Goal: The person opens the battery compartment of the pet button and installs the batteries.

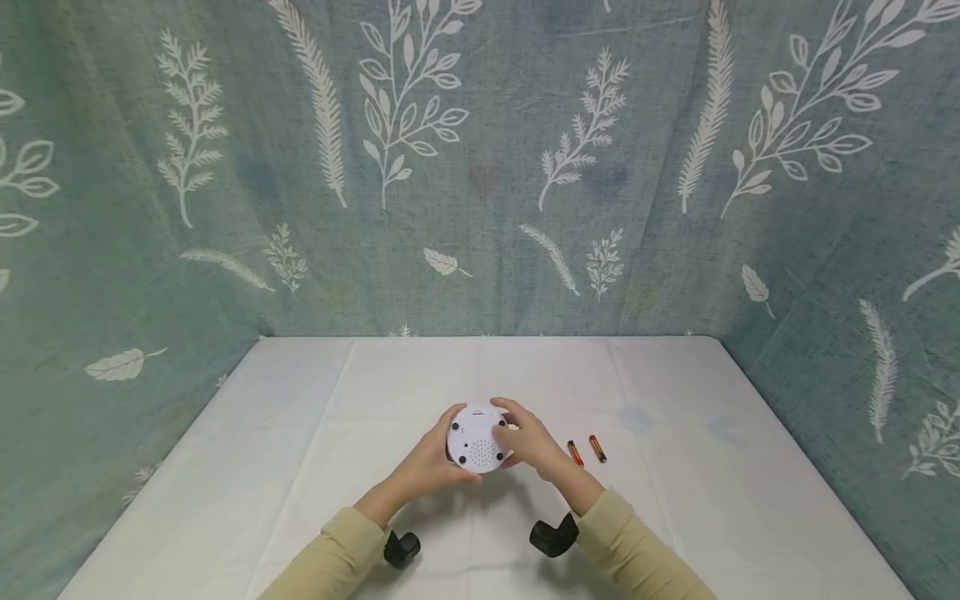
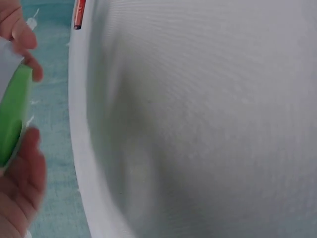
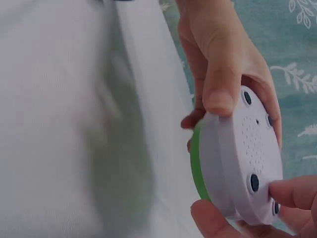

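From the head camera, both hands meet over the near middle of the white table [image 1: 675, 392]. The left hand [image 1: 427, 463] cups a round white device [image 1: 477, 439] from its left side, fingers curled round the rim. The right hand [image 1: 529, 439] grips the right edge, with fingertips on the flat underside that faces up (small holes and dark feet show there). Just right of the hands lie two small batteries [image 1: 587, 451], side by side and apart from the device.

The left wrist camera shows only a green band [image 2: 12, 116] at the device's edge between blurred fingers [image 2: 25, 168]; the end of one battery [image 2: 79, 14] peeks in at the top.

The right wrist camera shows the device [image 3: 242, 158] held clear of the cloth, the left hand's thumb [image 3: 218, 91] pressed on its rim and the right hand's fingers [image 3: 292, 193] touching the underside near a dark foot [image 3: 254, 182].

I judge the step in hand is turning the device bottom-up to get at a battery compartment. The next move would call for a steady left-hand hold while the right hand's fingertips find and slide a cover; I cannot see any cover in these views.
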Demonstrator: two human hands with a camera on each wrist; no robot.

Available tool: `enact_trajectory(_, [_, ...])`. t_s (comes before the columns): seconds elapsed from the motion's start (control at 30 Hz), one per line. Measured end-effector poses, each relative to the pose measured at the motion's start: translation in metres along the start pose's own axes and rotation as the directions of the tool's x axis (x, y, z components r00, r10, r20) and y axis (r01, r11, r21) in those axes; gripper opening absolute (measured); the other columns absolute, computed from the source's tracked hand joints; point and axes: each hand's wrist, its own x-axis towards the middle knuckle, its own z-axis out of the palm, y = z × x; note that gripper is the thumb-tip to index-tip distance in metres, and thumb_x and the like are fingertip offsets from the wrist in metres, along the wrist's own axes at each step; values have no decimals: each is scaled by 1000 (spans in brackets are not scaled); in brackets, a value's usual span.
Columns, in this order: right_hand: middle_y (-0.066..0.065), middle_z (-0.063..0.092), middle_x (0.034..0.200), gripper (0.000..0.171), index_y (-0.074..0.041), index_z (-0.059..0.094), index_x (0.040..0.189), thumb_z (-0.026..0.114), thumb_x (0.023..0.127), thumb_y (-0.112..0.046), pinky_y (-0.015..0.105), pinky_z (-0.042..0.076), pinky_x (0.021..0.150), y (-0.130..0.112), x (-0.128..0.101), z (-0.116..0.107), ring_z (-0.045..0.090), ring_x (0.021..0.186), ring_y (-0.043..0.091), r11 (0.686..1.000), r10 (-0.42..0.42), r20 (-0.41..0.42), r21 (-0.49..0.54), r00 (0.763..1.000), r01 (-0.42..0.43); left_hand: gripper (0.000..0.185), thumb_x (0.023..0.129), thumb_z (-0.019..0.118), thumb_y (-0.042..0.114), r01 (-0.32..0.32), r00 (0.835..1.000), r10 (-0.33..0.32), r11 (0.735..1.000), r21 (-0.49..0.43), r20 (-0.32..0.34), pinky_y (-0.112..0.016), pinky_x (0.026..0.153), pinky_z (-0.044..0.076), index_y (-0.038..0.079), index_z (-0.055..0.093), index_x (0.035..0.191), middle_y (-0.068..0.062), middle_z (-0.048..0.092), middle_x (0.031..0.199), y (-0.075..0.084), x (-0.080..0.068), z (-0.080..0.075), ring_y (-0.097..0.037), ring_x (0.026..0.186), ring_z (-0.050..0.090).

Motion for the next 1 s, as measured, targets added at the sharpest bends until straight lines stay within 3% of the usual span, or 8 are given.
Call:
enact_trajectory(0.3, [17,58,112,41,-6,48,129,56,88,-7,30,52,51,11,2,-1,59,56,16,991,129,29,-25,991,-128,101,58,85,38,63,991,-82,984,165,108,-45,87,42,9,31,138,-12,49,123,-7,0,2,-22,106,50])
enact_trajectory(0.6, [13,58,107,39,-8,48,128,50,92,-21,28,50,48,16,5,7,53,49,16,978,208,49,12,977,-209,106,60,85,29,97,979,-129,977,190,161,-43,84,43,8,20,140,-15,48,126,-7,-1,5,-24,101,53])
enact_trajectory(0.8, [14,54,115,37,-11,50,126,50,91,-24,27,49,46,14,8,13,55,64,20,967,236,8,94,972,-236,105,67,81,32,89,969,-154,946,311,191,-40,75,46,9,12,142,-18,45,125,-3,-3,4,-20,89,54])
enact_trajectory(0.9, [15,52,119,36,-12,51,124,52,91,-24,30,49,49,14,10,14,55,77,24,959,255,-6,126,967,-252,101,73,76,30,76,960,-151,951,299,235,-42,80,46,9,7,144,-21,41,131,-2,-5,1,-24,96,55])
enact_trajectory(1.0, [17,46,124,34,-11,51,121,53,90,-24,38,51,60,15,11,14,51,92,29,942,283,-5,193,959,-276,98,79,72,28,74,947,-146,966,249,287,-45,89,42,11,3,146,-21,32,140,-2,-7,-1,-26,109,51])
